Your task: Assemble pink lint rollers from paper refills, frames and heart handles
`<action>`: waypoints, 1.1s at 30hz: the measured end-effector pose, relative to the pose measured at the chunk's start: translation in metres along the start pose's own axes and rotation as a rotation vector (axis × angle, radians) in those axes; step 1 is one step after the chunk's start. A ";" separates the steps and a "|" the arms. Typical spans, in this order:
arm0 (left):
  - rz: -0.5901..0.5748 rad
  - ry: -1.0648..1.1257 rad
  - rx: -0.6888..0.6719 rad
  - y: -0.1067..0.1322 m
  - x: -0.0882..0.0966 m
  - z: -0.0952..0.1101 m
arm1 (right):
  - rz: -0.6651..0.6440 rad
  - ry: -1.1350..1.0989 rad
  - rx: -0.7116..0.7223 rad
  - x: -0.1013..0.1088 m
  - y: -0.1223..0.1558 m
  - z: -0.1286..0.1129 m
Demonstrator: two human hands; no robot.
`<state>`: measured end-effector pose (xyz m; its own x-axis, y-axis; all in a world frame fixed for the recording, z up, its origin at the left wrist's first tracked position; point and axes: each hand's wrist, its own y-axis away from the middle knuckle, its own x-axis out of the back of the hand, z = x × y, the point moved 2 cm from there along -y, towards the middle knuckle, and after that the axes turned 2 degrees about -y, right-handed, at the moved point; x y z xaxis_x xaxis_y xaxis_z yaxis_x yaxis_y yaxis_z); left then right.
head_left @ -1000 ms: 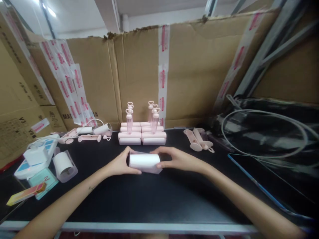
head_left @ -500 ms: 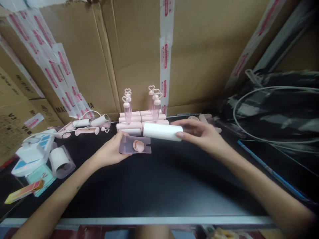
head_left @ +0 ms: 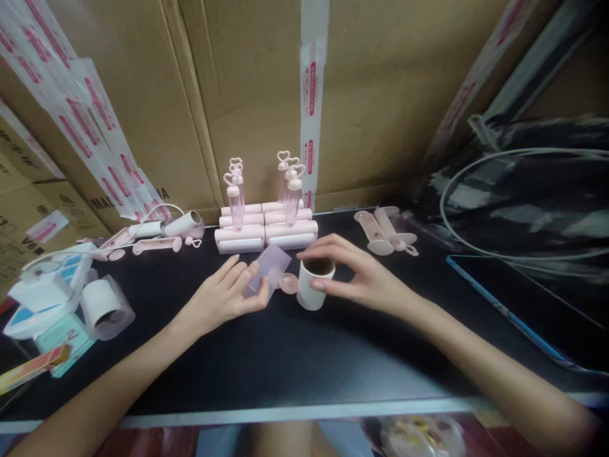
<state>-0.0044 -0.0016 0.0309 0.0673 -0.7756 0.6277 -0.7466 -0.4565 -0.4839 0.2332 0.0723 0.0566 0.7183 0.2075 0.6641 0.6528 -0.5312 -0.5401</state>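
Note:
My left hand [head_left: 228, 293] is closed on a translucent pinkish-purple plastic cover [head_left: 269, 270], tilted just above the black tabletop. My right hand [head_left: 364, 274] grips the upper rim of a white roll [head_left: 310, 296] with a hollow core, which stands nearly upright. Small round pink discs [head_left: 288, 284] show between cover and roll. Behind my hands, pink rollers [head_left: 291, 232] with white rolls in them lie in two columns. Clear pink handles [head_left: 292, 206] with heart-shaped loops stand up from them.
Loose pink frames [head_left: 373, 232] lie at the back right, others with white rolls [head_left: 183, 223] at the back left. A power strip [head_left: 35, 304], a mint box [head_left: 71, 343] and a covered roll [head_left: 102, 301] sit left. A tablet [head_left: 523, 311] lies right; cardboard [head_left: 252, 95] stands behind.
The white roll has gone from lying sideways to upright, lower, in my right hand. My left hand has turned the plastic cover, and the pink discs now show outside it, beside the roll.

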 end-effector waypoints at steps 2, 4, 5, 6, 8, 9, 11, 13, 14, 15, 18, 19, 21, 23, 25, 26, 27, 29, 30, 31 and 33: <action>-0.058 0.012 0.065 -0.002 0.006 -0.005 | -0.046 0.006 0.044 -0.002 0.002 -0.001; -0.194 0.051 0.185 -0.003 0.011 -0.017 | -0.031 0.004 0.043 0.001 0.003 -0.001; -0.270 0.080 0.259 -0.003 0.013 -0.024 | 0.014 -0.001 0.037 0.003 0.003 -0.001; -0.339 0.122 0.336 -0.001 0.016 -0.032 | 0.079 -0.004 0.034 0.007 0.002 -0.002; -0.450 0.244 0.483 0.005 0.019 -0.049 | 0.214 0.001 0.025 0.011 -0.002 -0.003; -0.501 0.317 0.547 0.009 0.020 -0.058 | 0.256 0.003 0.014 0.012 -0.005 -0.002; -0.595 0.454 0.641 0.017 0.020 -0.072 | 0.260 -0.002 -0.020 0.010 -0.012 0.000; -0.653 0.535 0.704 0.023 0.018 -0.082 | 0.211 -0.014 -0.055 0.004 -0.017 0.004; -0.659 0.560 0.733 0.025 0.017 -0.085 | 0.185 -0.018 -0.066 0.001 -0.018 0.006; -0.654 0.581 0.759 0.027 0.015 -0.088 | 0.163 -0.020 -0.073 -0.002 -0.018 0.008; -0.658 0.634 0.779 0.030 0.010 -0.091 | 0.131 -0.017 -0.081 -0.009 -0.017 0.011; -0.681 0.643 0.764 0.031 0.008 -0.091 | 0.116 -0.017 -0.084 -0.011 -0.016 0.012; -0.751 0.630 0.735 0.034 0.005 -0.092 | 0.092 -0.018 -0.089 -0.014 -0.015 0.013; -0.810 0.605 0.728 0.038 0.002 -0.094 | 0.080 -0.022 -0.097 -0.016 -0.014 0.013; -0.846 0.603 0.724 0.041 0.001 -0.094 | 0.090 -0.027 -0.103 -0.017 -0.014 0.013; -0.858 0.613 0.722 0.041 0.001 -0.094 | 0.096 -0.027 -0.104 -0.017 -0.015 0.013; -0.865 0.624 0.720 0.042 0.002 -0.094 | 0.098 -0.025 -0.104 -0.017 -0.015 0.013; -0.871 0.635 0.721 0.041 0.002 -0.092 | 0.094 -0.019 -0.103 -0.018 -0.015 0.014; -0.873 0.636 0.723 0.041 0.003 -0.092 | 0.087 -0.015 -0.104 -0.018 -0.015 0.014; -0.876 0.637 0.723 0.041 0.002 -0.091 | 0.078 -0.013 -0.104 -0.019 -0.015 0.014; -0.892 0.642 0.724 0.042 0.001 -0.091 | 0.063 -0.009 -0.097 -0.020 -0.016 0.015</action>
<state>-0.0957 0.0186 0.0665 -0.1246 0.1645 0.9785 -0.0749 -0.9849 0.1561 0.2116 0.0892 0.0438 0.7594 0.1780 0.6258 0.5803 -0.6203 -0.5277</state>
